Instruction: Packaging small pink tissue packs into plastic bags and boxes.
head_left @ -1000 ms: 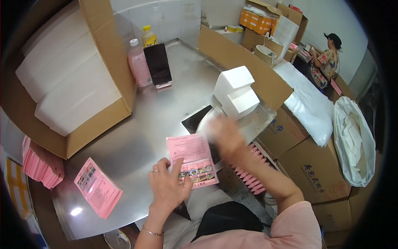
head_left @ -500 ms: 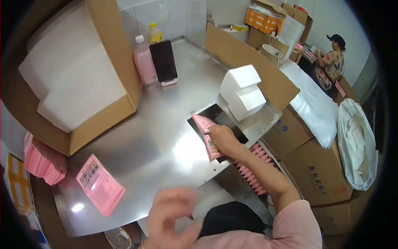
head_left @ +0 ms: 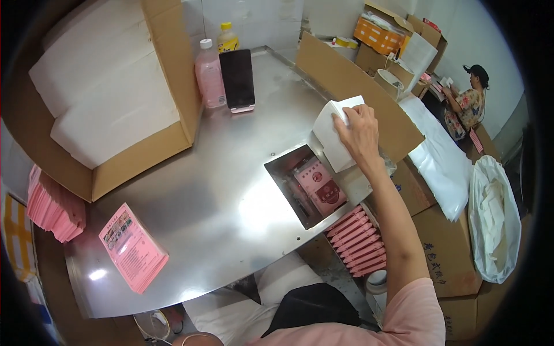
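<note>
My right hand (head_left: 360,135) reaches to the far right of the steel table and grips the top of a white stack of folded tissue paper (head_left: 330,130), thumb on the near side and fingers over the top. Just in front is a rectangular opening (head_left: 281,173) in the tabletop. Pink printed packets (head_left: 319,183) lie down inside it. Of my left arm only a bit of skin with a thin bracelet shows at the lower edge; the hand itself is out of the picture. At the left of the table lies a stack of pink printed bags (head_left: 134,248).
A big cardboard box (head_left: 138,167) with white paper stacks stands at the left, near more pink bags (head_left: 55,207). A phone (head_left: 237,81) leans before two bottles. Below the table's right edge sit rows of pink packets (head_left: 358,242). Another person (head_left: 467,104) works at the back right.
My right hand has left the opening, where it held a pink bag, and moved up onto the white stack. Pink packets now show in the opening. My left hand has dropped out of view.
</note>
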The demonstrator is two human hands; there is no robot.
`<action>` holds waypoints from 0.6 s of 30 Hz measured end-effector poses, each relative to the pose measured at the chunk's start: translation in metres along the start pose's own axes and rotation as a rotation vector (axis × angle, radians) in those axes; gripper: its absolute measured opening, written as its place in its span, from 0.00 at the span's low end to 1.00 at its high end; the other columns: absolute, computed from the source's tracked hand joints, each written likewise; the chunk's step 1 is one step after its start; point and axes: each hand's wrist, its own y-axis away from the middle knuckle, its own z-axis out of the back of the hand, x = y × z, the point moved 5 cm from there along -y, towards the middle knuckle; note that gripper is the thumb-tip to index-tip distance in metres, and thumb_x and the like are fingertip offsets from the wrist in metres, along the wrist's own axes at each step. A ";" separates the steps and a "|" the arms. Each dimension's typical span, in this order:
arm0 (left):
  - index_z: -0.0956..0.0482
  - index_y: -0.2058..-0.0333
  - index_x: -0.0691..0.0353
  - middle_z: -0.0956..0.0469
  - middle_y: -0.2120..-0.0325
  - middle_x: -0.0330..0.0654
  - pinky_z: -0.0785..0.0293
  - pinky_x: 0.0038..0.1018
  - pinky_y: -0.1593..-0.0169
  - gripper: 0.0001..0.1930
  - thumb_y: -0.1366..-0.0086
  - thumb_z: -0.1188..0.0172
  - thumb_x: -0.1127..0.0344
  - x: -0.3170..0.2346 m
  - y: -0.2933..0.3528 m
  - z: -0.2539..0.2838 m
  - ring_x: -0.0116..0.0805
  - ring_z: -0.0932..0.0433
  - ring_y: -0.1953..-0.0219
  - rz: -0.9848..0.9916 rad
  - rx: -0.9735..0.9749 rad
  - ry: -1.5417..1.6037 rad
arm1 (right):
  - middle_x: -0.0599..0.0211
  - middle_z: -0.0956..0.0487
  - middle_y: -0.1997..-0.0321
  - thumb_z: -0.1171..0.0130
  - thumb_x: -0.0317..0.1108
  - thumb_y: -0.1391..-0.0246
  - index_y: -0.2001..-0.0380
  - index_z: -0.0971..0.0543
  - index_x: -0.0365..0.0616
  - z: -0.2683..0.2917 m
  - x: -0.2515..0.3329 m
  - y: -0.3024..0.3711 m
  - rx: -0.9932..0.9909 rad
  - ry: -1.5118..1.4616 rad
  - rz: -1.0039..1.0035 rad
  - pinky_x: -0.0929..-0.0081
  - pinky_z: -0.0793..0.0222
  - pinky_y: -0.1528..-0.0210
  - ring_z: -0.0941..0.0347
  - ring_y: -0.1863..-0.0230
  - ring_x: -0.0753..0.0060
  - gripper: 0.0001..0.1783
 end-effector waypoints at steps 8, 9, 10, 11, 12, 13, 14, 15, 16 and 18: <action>0.28 0.58 0.59 0.23 0.60 0.54 0.22 0.41 0.60 0.11 0.36 0.35 0.70 -0.009 -0.001 0.010 0.52 0.20 0.62 0.029 -0.045 -0.050 | 0.57 0.24 0.67 0.42 0.36 0.43 0.68 0.14 0.39 -0.012 0.003 -0.003 0.102 -0.003 -0.047 0.57 0.32 0.58 0.28 0.60 0.56 0.12; 0.28 0.58 0.58 0.23 0.61 0.54 0.22 0.41 0.60 0.12 0.37 0.34 0.70 -0.009 -0.001 0.009 0.51 0.20 0.62 0.045 -0.019 -0.052 | 0.57 0.24 0.67 0.42 0.36 0.43 0.68 0.14 0.39 -0.012 0.001 -0.002 0.104 -0.002 -0.047 0.57 0.32 0.58 0.28 0.60 0.56 0.12; 0.28 0.58 0.58 0.23 0.61 0.54 0.22 0.41 0.60 0.12 0.37 0.34 0.70 -0.008 0.007 0.010 0.51 0.20 0.62 0.047 -0.019 -0.053 | 0.58 0.24 0.67 0.42 0.36 0.43 0.68 0.14 0.39 -0.012 -0.004 0.001 0.104 0.004 -0.050 0.57 0.33 0.59 0.28 0.60 0.56 0.12; 0.27 0.55 0.59 0.23 0.58 0.54 0.24 0.42 0.55 0.13 0.36 0.36 0.69 -0.013 0.024 0.011 0.51 0.20 0.58 -0.005 -0.106 -0.174 | 0.58 0.24 0.67 0.42 0.36 0.43 0.68 0.14 0.40 -0.011 -0.004 0.000 0.094 0.001 -0.052 0.57 0.33 0.59 0.28 0.60 0.56 0.12; 0.27 0.51 0.60 0.23 0.56 0.55 0.25 0.44 0.51 0.14 0.34 0.38 0.67 -0.020 0.040 0.016 0.51 0.21 0.54 -0.058 -0.192 -0.294 | 0.58 0.24 0.67 0.42 0.36 0.43 0.68 0.14 0.40 -0.011 -0.002 0.000 0.084 -0.008 -0.054 0.57 0.33 0.59 0.28 0.60 0.56 0.12; 0.31 0.45 0.62 0.26 0.55 0.54 0.31 0.41 0.46 0.22 0.37 0.39 0.72 -0.036 0.056 0.042 0.50 0.25 0.53 -0.041 -0.369 -0.963 | 0.59 0.24 0.67 0.42 0.36 0.44 0.68 0.14 0.40 -0.012 0.002 0.000 0.062 -0.017 -0.035 0.57 0.33 0.59 0.28 0.60 0.56 0.12; 0.36 0.39 0.64 0.28 0.53 0.53 0.36 0.39 0.42 0.30 0.41 0.41 0.76 -0.057 0.071 0.070 0.50 0.29 0.51 -0.021 -0.533 -1.629 | 0.59 0.24 0.67 0.42 0.36 0.44 0.69 0.14 0.40 -0.012 0.004 -0.001 0.041 -0.020 -0.021 0.57 0.33 0.60 0.28 0.60 0.56 0.12; 0.35 0.41 0.63 0.26 0.56 0.52 0.39 0.42 0.40 0.29 0.42 0.40 0.77 -0.069 0.078 0.109 0.51 0.29 0.50 0.121 -0.710 -2.244 | 0.59 0.24 0.67 0.42 0.36 0.44 0.69 0.14 0.40 -0.011 -0.010 0.005 0.051 0.034 -0.036 0.57 0.33 0.60 0.28 0.60 0.56 0.12; 0.33 0.44 0.62 0.25 0.59 0.52 0.41 0.45 0.38 0.27 0.43 0.39 0.78 -0.089 0.087 0.119 0.52 0.30 0.49 0.282 -0.895 -2.909 | 0.60 0.24 0.66 0.42 0.36 0.44 0.69 0.14 0.41 -0.011 -0.006 0.002 0.070 0.007 -0.049 0.58 0.33 0.59 0.28 0.60 0.56 0.12; 0.32 0.47 0.61 0.26 0.57 0.52 0.42 0.47 0.39 0.21 0.40 0.43 0.77 -0.136 0.159 0.149 0.52 0.29 0.51 0.364 -0.956 -2.930 | 0.60 0.24 0.66 0.43 0.36 0.44 0.69 0.14 0.41 -0.008 -0.001 -0.001 0.078 -0.045 -0.058 0.58 0.33 0.59 0.28 0.60 0.56 0.11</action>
